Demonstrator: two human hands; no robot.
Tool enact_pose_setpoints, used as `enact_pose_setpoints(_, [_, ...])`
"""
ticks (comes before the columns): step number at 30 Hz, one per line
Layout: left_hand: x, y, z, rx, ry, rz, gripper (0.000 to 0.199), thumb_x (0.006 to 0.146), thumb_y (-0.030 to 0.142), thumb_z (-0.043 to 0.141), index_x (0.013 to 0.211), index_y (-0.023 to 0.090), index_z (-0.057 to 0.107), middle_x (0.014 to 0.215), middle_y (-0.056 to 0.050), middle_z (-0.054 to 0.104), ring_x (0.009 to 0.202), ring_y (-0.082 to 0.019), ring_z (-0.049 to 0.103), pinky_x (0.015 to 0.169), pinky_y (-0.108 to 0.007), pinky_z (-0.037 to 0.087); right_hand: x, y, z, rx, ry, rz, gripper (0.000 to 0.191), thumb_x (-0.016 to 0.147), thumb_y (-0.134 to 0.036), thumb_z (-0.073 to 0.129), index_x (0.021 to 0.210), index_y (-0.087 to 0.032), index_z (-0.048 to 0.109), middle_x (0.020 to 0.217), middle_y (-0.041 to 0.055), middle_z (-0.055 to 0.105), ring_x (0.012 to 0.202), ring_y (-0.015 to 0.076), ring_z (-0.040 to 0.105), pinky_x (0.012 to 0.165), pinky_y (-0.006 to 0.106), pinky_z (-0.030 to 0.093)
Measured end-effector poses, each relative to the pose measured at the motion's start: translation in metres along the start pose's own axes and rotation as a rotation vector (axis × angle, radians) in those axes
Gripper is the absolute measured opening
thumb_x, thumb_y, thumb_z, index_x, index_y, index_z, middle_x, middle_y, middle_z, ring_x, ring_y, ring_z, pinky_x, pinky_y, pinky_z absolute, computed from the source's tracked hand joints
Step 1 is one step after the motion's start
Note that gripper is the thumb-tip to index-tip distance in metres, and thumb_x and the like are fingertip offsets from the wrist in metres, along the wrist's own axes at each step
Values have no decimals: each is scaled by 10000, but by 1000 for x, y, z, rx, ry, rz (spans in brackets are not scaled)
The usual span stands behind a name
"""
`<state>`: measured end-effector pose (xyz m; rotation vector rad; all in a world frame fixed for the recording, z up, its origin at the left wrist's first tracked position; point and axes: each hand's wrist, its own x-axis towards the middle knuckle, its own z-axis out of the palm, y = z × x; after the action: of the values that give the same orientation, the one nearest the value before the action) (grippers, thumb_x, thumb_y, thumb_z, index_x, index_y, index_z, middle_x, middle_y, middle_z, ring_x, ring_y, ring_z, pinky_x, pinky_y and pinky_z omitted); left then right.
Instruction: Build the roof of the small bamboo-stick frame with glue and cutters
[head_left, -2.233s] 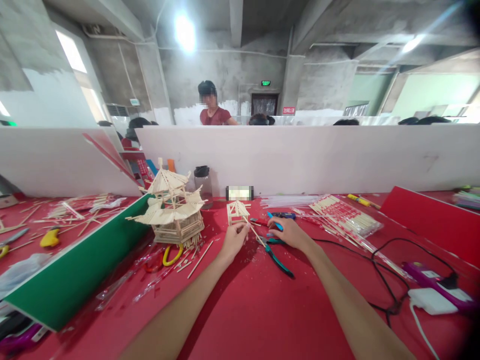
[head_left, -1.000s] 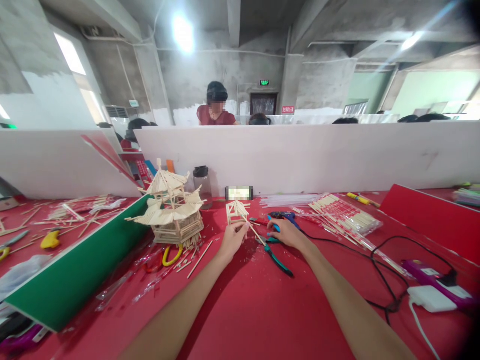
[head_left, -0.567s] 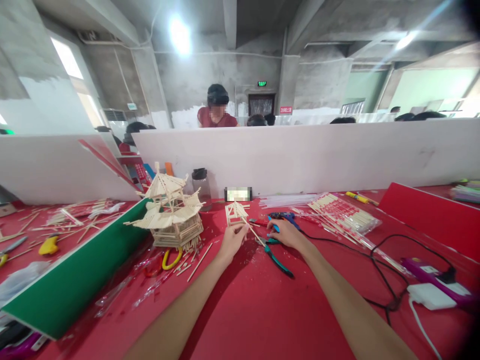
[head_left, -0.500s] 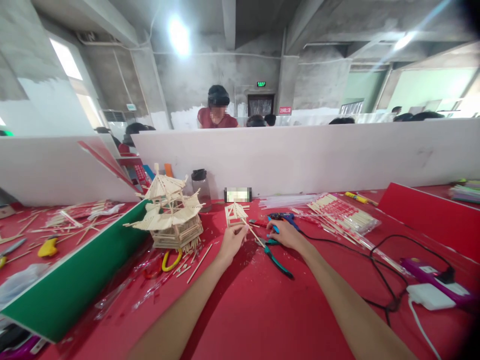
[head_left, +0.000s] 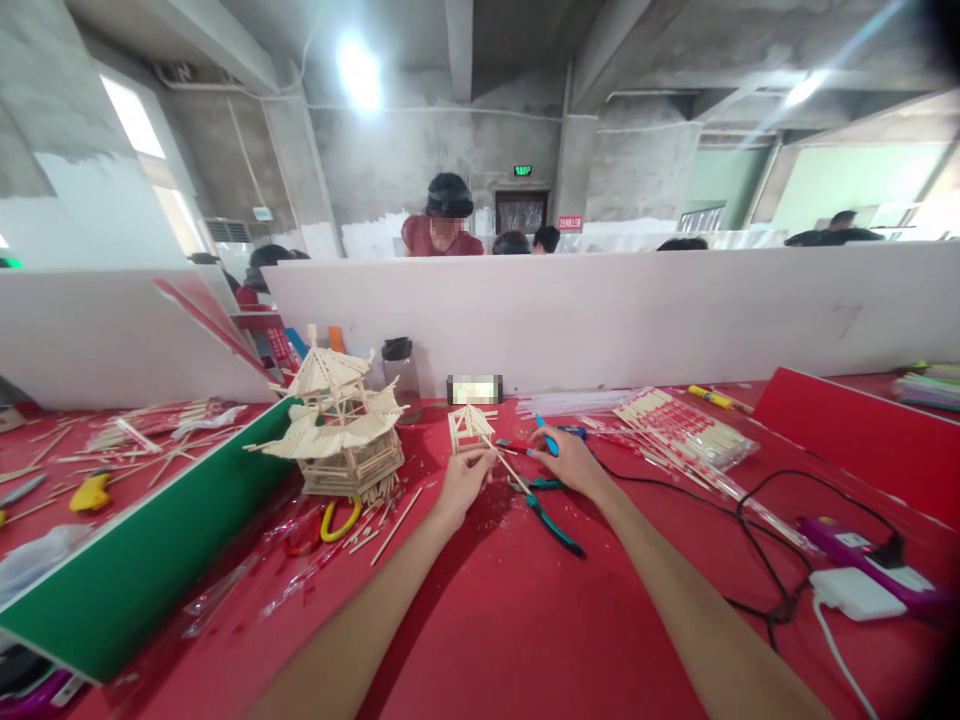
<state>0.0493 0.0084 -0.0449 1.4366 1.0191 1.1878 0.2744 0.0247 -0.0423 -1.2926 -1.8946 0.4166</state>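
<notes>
My left hand is closed at the table's middle, its fingertips pinching a thin wooden stick that slants down to the right. Just beyond it stands a small wooden stick frame. My right hand is closed on a blue pen-like tool, its tip pointing up and left. Between and below my hands lie pliers with green and black handles. To the left, a larger pagoda model of sticks stands beside a green board.
A dark-lidded bottle stands behind the pagoda. Yellow-handled scissors and loose sticks lie before it. At right are bundled sticks, black cables, a purple power strip and a red board. A person is beyond the white partition.
My right hand has raised the blue tool slightly, and its tip now points up and left. My left hand keeps nearly the same place. The person beyond the partition has shifted slightly right.
</notes>
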Motion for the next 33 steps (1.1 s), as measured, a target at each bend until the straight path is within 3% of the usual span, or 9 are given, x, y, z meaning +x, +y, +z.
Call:
enact_pose_setpoints(10, [3,-8,-1,22,-3,-13,492,807,620,618,635,160,582,502,47,469,449,-70,351,476,-216,230,0,-21,-7,212,102,-32,190,828,-345,629,964,-214,644,901,20,713,817,194,666,798,326,505])
enact_pose_setpoints(20, [3,-5,1,-1,9,-49,492,786,628,633,628,166,568,497,44,479,428,-70,339,462,-219,222,0,-19,-4,179,110,-68,156,832,-303,627,961,-220,651,934,14,714,896,195,666,870,323,482])
enact_pose_setpoints(26, [2,-1,2,-16,2,-34,501,788,616,636,581,168,543,497,37,476,433,-73,346,467,-226,225,-1,-8,0,67,75,-8,174,830,-319,621,975,-224,635,884,24,710,830,204,662,826,335,479])
enact_pose_setpoints(33, [2,-1,2,-23,-3,-34,480,778,619,643,642,160,613,499,38,488,420,-72,345,454,-229,213,0,-2,5,133,54,-5,184,815,-312,627,969,-211,627,878,26,696,823,193,657,822,332,489])
